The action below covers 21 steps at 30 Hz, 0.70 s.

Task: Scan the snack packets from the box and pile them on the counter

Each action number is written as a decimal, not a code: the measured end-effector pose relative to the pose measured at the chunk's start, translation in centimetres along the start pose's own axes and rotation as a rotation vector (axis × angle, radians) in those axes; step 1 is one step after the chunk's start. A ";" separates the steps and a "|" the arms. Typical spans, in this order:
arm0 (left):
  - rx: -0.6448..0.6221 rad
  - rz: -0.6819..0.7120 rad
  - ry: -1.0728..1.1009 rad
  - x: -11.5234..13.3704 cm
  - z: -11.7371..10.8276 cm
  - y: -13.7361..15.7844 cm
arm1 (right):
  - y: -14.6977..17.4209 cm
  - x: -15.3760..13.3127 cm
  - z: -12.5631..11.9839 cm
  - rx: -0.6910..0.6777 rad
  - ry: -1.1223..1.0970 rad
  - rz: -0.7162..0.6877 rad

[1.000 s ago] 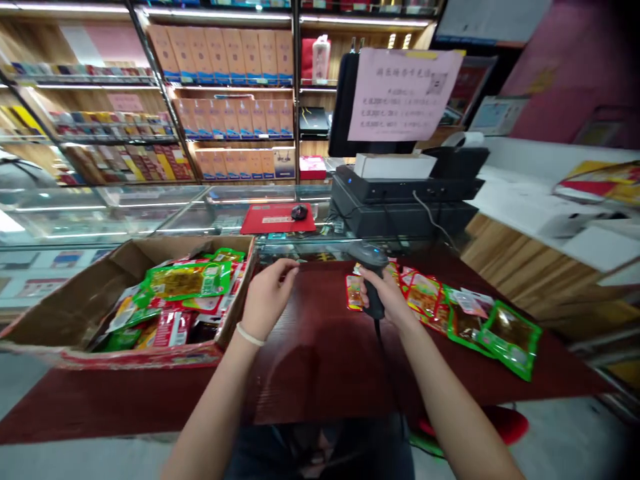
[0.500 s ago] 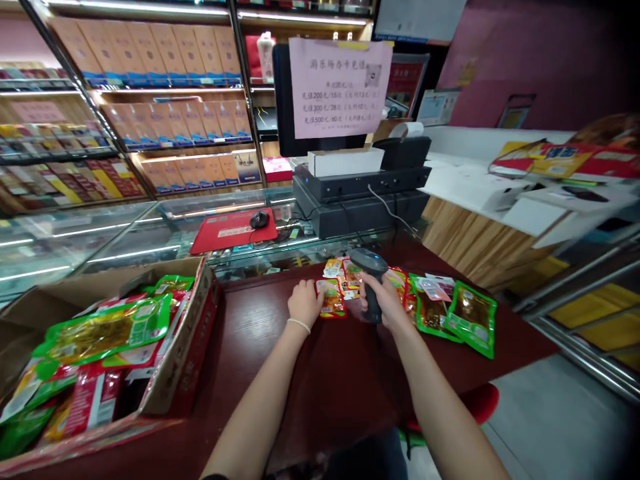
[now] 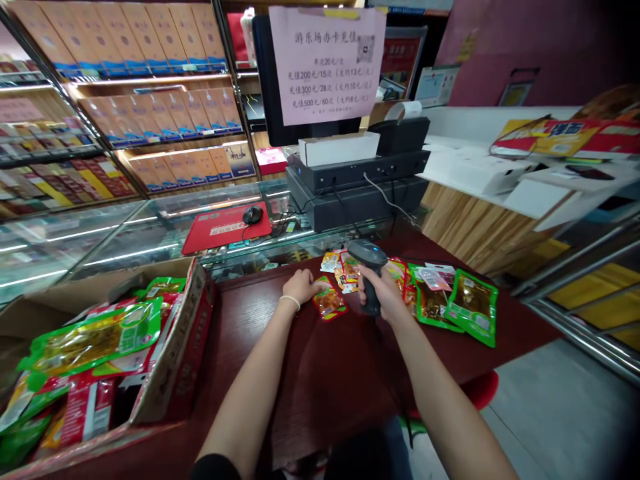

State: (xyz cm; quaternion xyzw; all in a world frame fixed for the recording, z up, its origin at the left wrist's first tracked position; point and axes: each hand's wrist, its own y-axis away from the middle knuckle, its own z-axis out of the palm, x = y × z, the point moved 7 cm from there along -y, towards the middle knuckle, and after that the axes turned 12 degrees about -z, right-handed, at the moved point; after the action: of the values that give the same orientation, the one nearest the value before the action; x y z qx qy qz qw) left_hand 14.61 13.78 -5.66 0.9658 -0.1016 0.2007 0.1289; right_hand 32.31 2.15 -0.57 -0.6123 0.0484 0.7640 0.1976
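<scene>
Where the red-edged snack packet (image 3: 331, 301) lies: flat on the dark-red tabletop (image 3: 340, 380), touching the left hand (image 3: 301, 288) on its right side; long axis appears to slant from far left to near right.
Left hand grip: nearer hand; thumb at the packet's far-left edge, fingers curled. Whether the edge is pinched cannot be told.
Right hand (image 3: 383, 293) grip: closed around the handle of the barcode scanner (image 3: 367, 252), head uppermost, right of the packet and apart from it.
Small packets (image 3: 347, 275): just beyond the packet.
Green-edged packets (image 3: 473, 308): right of the right hand.
Carton (image 3: 184, 360): left of the left arm, holding more packets.
</scene>
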 end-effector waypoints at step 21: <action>0.030 -0.155 1.528 -11.0 -3.3 8.2 | 1.9 -0.1 3.6 -0.131 -0.013 -0.030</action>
State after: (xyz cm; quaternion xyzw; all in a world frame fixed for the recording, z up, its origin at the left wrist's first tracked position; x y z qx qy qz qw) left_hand 1.50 8.58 -5.56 0.5647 0.0867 0.8042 0.1638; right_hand 28.39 1.53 0.11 -0.6197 -0.0121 0.7664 0.1689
